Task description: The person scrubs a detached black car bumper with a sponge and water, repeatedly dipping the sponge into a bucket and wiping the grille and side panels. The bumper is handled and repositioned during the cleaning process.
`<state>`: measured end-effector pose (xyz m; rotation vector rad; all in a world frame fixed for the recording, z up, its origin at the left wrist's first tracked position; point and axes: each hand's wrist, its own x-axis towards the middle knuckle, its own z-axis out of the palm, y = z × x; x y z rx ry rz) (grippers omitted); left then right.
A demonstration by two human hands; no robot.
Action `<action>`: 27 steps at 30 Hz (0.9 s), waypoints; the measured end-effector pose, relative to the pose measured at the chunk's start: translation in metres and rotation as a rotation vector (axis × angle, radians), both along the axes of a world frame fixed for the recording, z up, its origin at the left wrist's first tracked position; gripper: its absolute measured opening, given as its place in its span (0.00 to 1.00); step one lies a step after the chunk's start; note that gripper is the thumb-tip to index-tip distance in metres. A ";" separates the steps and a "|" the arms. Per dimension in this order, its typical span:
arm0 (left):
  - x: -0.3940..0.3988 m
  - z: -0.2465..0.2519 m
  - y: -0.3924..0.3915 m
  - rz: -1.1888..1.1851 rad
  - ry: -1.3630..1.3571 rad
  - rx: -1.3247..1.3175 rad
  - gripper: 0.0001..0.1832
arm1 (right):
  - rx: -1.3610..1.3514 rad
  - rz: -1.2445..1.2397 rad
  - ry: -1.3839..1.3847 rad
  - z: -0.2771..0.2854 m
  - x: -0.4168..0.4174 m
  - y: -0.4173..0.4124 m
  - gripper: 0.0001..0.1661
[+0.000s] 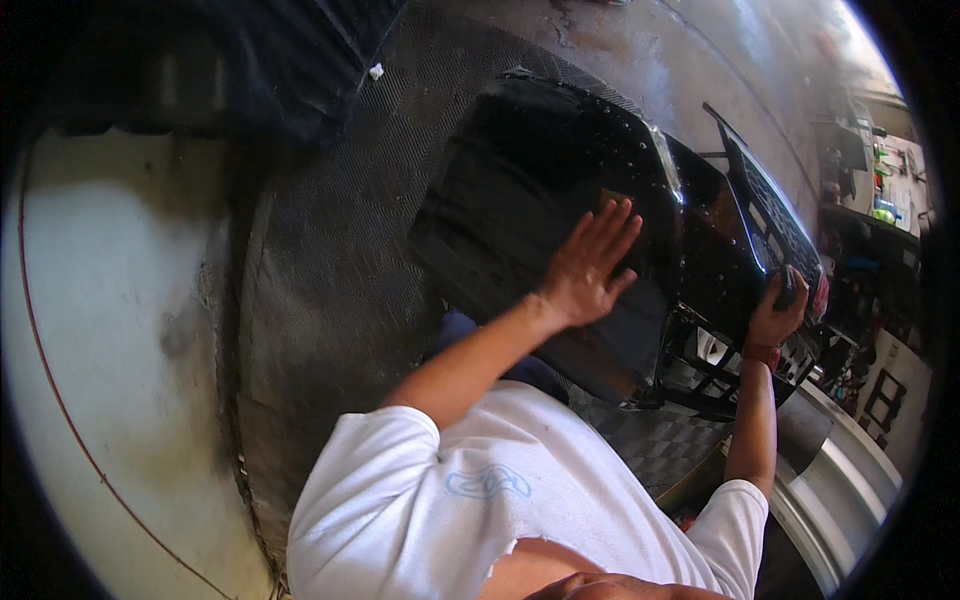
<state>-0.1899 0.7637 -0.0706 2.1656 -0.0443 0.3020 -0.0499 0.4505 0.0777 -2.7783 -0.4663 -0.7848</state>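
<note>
A large, glossy black vehicle body panel (pixel 547 157) with water drops on it lies before me. My left hand (pixel 589 266) is spread flat over its dark face, palm down and holding nothing. Whether the palm touches the surface, I cannot tell. Along the panel's right side runs a mesh grille (pixel 776 202) with a bright edge. By its lower end my right hand (pixel 776 311) grips a small dark object (pixel 786 289), whose kind is unclear. A red band (pixel 761 356) circles that wrist. Below it, the part has a black framework with openings (pixel 705 375).
Textured dark matting (pixel 330 247) covers the floor. A pale panel (pixel 127 300) with a thin reddish cord (pixel 56 382) stands at left. Dark sheeting (pixel 315 60) hangs at upper left. On the right are cluttered shelves (pixel 870 221) and white ribbed trim (pixel 840 480).
</note>
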 end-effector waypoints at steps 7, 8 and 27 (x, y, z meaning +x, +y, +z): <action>0.044 -0.133 0.146 0.497 0.478 -0.021 0.39 | 0.023 0.108 -0.020 -0.005 0.025 0.011 0.19; 0.045 -0.121 0.122 0.456 0.422 -0.003 0.40 | 0.017 0.122 -0.029 -0.005 0.027 0.010 0.20; -0.016 0.042 -0.087 0.090 -0.147 0.095 0.42 | -0.111 0.305 0.021 0.003 0.005 0.093 0.21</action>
